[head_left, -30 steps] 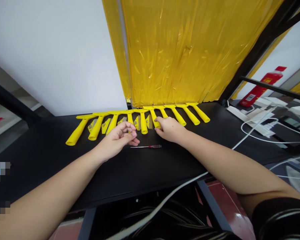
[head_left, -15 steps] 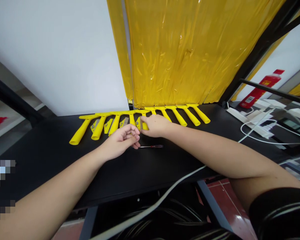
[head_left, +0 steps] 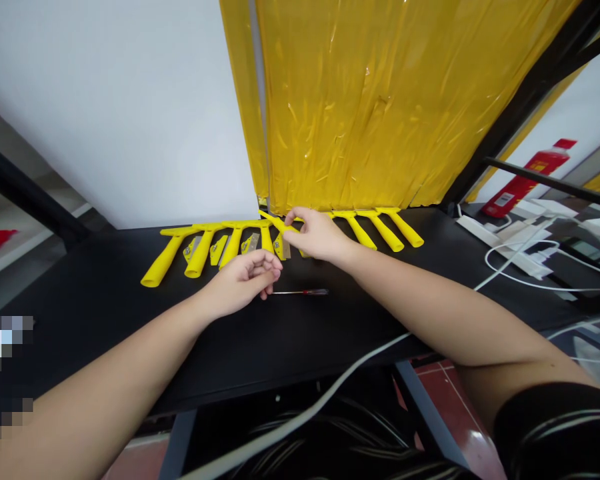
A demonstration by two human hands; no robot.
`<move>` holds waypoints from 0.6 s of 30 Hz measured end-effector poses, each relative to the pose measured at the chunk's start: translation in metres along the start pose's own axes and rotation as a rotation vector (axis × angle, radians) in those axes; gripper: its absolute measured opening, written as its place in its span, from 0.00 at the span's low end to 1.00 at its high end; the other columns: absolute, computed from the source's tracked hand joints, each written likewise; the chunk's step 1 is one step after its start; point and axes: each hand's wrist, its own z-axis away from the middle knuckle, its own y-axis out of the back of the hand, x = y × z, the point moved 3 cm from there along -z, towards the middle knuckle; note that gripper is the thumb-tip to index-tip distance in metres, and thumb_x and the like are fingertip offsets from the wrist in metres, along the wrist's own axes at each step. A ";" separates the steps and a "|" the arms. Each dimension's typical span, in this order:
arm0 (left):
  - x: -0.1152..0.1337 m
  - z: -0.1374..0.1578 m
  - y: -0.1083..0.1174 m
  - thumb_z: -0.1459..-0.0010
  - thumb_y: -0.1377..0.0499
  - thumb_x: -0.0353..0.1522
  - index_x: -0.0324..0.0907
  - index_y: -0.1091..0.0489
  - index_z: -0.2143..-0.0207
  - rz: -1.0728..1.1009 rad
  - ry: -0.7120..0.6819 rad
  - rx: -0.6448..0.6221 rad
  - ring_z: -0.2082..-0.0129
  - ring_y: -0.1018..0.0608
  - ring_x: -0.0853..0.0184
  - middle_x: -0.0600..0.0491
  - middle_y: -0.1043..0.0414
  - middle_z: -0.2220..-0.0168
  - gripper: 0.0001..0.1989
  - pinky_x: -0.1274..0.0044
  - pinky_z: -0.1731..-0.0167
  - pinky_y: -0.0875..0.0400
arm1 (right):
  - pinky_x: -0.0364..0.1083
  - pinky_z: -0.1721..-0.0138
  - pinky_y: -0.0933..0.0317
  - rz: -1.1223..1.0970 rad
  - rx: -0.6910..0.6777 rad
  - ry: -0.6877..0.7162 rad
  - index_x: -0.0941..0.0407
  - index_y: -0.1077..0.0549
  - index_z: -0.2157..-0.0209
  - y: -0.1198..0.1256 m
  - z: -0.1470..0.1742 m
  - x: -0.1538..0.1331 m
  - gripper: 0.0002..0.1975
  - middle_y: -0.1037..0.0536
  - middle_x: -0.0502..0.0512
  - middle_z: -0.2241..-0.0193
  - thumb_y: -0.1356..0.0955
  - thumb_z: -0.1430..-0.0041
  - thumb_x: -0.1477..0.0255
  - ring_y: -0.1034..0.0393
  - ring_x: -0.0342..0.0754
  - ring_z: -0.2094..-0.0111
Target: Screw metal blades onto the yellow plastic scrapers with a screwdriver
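Note:
My right hand pinches a yellow plastic scraper handle between thumb and fingers; part of it is hidden by the hand. My left hand hovers lower, its fingers curled in with the thumb against them; whatever may be inside is hidden. Just beyond its fingertips a thin screwdriver lies on the black table. More yellow scraper handles stretch along the back in a row. Small yellow blade holders with metal plates sit between those on the left, and another blade holder lies below my right hand.
A yellow plastic-wrapped panel and a white panel rise behind the black table. Toward the right are a red bottle, a power strip and tangled white cables. One pale cable crosses the table's front edge.
My right hand has lifted slightly up and back, tilting the scraper handle out of line with the row. The blade holder below it shows more fully. My left hand has hardly moved.

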 end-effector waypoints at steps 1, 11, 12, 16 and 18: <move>-0.001 -0.001 0.000 0.37 0.32 0.37 0.39 0.26 0.59 0.015 0.017 0.011 0.75 0.22 0.71 0.56 0.26 0.72 0.11 0.79 0.74 0.23 | 0.45 0.71 0.42 -0.087 0.016 -0.024 0.52 0.28 0.56 0.002 0.002 0.002 0.11 0.27 0.46 0.78 0.30 0.39 0.64 0.34 0.46 0.76; 0.010 -0.001 -0.001 0.37 0.31 0.42 0.42 0.23 0.52 0.555 0.088 0.207 0.56 0.15 0.62 0.47 0.18 0.54 0.17 0.70 0.54 0.18 | 0.45 0.67 0.39 -0.083 -0.075 0.606 0.55 0.32 0.54 -0.003 0.061 -0.018 0.13 0.27 0.48 0.68 0.29 0.38 0.68 0.33 0.44 0.71; 0.012 -0.001 0.000 0.36 0.31 0.41 0.42 0.24 0.54 0.555 0.081 0.242 0.56 0.16 0.62 0.48 0.18 0.56 0.15 0.71 0.55 0.18 | 0.46 0.63 0.37 -0.055 -0.097 0.664 0.56 0.31 0.53 -0.001 0.060 -0.018 0.13 0.25 0.51 0.66 0.29 0.36 0.67 0.31 0.46 0.68; 0.013 -0.001 0.008 0.36 0.33 0.40 0.41 0.27 0.60 0.518 0.085 0.436 0.67 0.20 0.67 0.52 0.22 0.65 0.12 0.77 0.66 0.21 | 0.55 0.45 0.37 0.188 -0.054 0.663 0.58 0.24 0.56 0.013 0.036 -0.001 0.09 0.19 0.59 0.58 0.33 0.29 0.67 0.28 0.54 0.54; 0.011 -0.002 0.011 0.37 0.34 0.40 0.41 0.29 0.62 0.493 0.100 0.477 0.72 0.23 0.69 0.54 0.26 0.69 0.12 0.79 0.72 0.24 | 0.59 0.41 0.39 0.369 -0.069 0.585 0.58 0.21 0.57 0.014 0.021 0.015 0.08 0.18 0.61 0.56 0.33 0.32 0.72 0.30 0.60 0.47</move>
